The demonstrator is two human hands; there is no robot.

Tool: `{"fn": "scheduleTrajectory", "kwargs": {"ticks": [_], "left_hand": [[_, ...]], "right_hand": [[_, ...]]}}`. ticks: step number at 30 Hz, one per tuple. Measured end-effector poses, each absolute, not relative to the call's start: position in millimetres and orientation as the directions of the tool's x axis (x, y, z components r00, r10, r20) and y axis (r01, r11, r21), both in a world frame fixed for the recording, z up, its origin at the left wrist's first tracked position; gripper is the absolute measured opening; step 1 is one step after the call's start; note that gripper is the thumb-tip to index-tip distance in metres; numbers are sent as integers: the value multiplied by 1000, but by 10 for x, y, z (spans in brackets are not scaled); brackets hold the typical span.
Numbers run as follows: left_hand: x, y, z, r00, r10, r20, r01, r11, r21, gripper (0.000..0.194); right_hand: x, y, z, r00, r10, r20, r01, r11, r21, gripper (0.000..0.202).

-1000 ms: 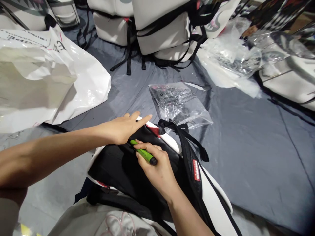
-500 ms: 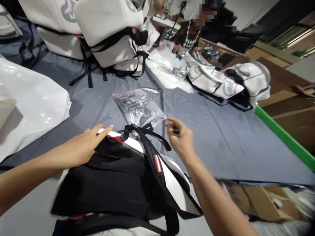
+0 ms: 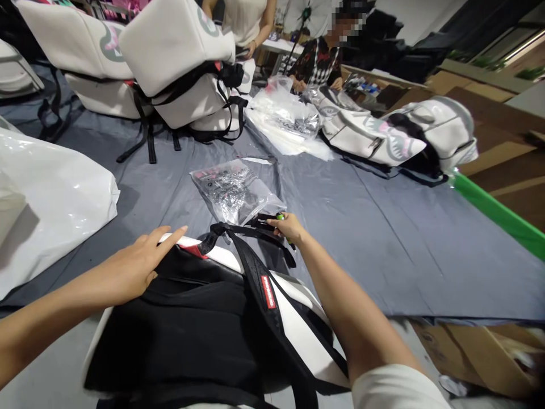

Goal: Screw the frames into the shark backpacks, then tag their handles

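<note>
A white backpack with a black padded back [image 3: 200,329] lies before me, back side up, a red label on its strap. My left hand [image 3: 140,261] rests on its upper left edge, fingers stretched out, holding nothing. Beyond the strap end, my right hand [image 3: 290,227] is closed around a small green-and-black tool [image 3: 280,217], its exact kind unclear. A black tag [image 3: 261,220] with white print meets the fingertips; whether they pinch it I cannot tell. Just behind lies a clear plastic bag [image 3: 234,190] with printing, touching the tag.
White backpacks [image 3: 170,51] are stacked at the back left, and more backpacks [image 3: 374,133] lie at the back right. White plastic [image 3: 55,193] covers the left side. Clear bags [image 3: 285,111] are piled behind. A green strip [image 3: 502,216] edges the grey-covered table [image 3: 383,244]. Two people stand beyond.
My right hand has come down and left from the clear bag's corner to the black tag, and green on its tool now shows. My left hand stays on the backpack's edge.
</note>
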State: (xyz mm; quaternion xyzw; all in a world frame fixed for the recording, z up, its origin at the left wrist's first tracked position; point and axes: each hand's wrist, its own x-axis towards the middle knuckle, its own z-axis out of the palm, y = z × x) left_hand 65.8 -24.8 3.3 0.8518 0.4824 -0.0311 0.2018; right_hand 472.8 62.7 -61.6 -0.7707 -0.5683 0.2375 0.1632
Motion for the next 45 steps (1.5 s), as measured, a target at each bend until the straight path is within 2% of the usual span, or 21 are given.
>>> {"fn": "scheduleTrajectory", "kwargs": {"ticks": [4, 7, 10, 12, 14, 16, 17, 19, 20, 22, 25, 27, 29, 31, 34, 35, 37, 39, 41, 43, 45], "left_hand": [[668, -234, 48, 517, 816, -260, 845, -437, 308, 97], [693, -244, 150, 502, 813, -295, 849, -399, 347, 95], [796, -331, 370, 471, 874, -118, 811, -377, 448, 77], [932, -446, 547, 405, 909, 99, 730, -387, 564, 60], [1093, -584, 687, 372, 920, 122, 565, -329, 757, 53], [1222, -711, 753, 462, 886, -24, 342, -153, 927, 45], [1256, -764, 760, 510, 857, -78, 267, -72, 961, 36], [1254, -849, 739, 509, 857, -79, 247, -57, 967, 15], [1226, -885, 720, 458, 888, -45, 285, -98, 954, 9], [1155, -955, 674, 324, 945, 35, 338, -151, 929, 8], [1124, -1067, 577, 226, 973, 38, 174, -79, 982, 9], [1160, -1143, 496, 234, 972, 5, 50, -17, 999, 13], [1174, -1208, 416, 247, 969, 28, 40, -39, 998, 15], [1104, -1257, 344, 225, 961, 163, 156, -201, 967, 14], [847, -1313, 208, 152, 879, 451, 486, -464, 741, 28], [748, -1330, 143, 115, 869, 482, 594, -449, 668, 37], [585, -1366, -19, 32, 921, 388, 723, -290, 627, 57], [497, -1402, -200, -6, 982, 186, 739, -121, 663, 75], [478, -1433, -357, 10, 997, 76, 714, -60, 697, 77], [496, -1452, -455, 8, 996, 84, 696, -66, 715, 73], [519, -1454, -494, 6, 993, 118, 682, -91, 726, 70]], "right_hand": [[4789, 291, -328, 214, 976, 50, 832, -155, -532, 9], [4631, -99, -58, 54, 917, 394, 871, 150, -468, 17], [4323, -530, 239, -327, 600, 731, 778, 610, -152, 26], [4088, -778, 419, -488, 409, 771, 663, 748, 22, 31], [3875, -961, 550, -561, 329, 760, 592, 801, 90, 31], [3720, -1076, 614, -615, 281, 737, 539, 832, 133, 29], [3668, -1113, 623, -641, 273, 717, 518, 843, 143, 29], [3610, -1164, 615, -630, 336, 701, 539, 838, 83, 33], [3594, -1186, 610, -567, 423, 707, 587, 810, -14, 35], [3552, -1235, 614, -362, 680, 638, 662, 669, -338, 32], [3395, -1317, 665, -192, 946, 260, 539, 323, -778, 18], [3239, -1354, 701, -196, 978, 76, 404, 151, -902, 17], [3113, -1351, 719, -183, 982, 39, 318, 97, -943, 22], [3069, -1294, 709, -159, 983, 96, 340, 146, -929, 28], [3127, -1123, 647, -117, 936, 332, 519, 342, -783, 14], [3148, -1058, 622, -141, 899, 414, 572, 415, -707, 8], [3141, -941, 578, -274, 842, 465, 636, 521, -569, 10], [3049, -857, 557, -438, 835, 332, 679, 550, -486, 19], [2897, -808, 550, -539, 837, 98, 751, 530, -395, 25], [2732, -782, 536, -576, 810, -109, 802, 535, -266, 28], [2600, -765, 503, -592, 772, -231, 806, 573, -151, 29]]}}
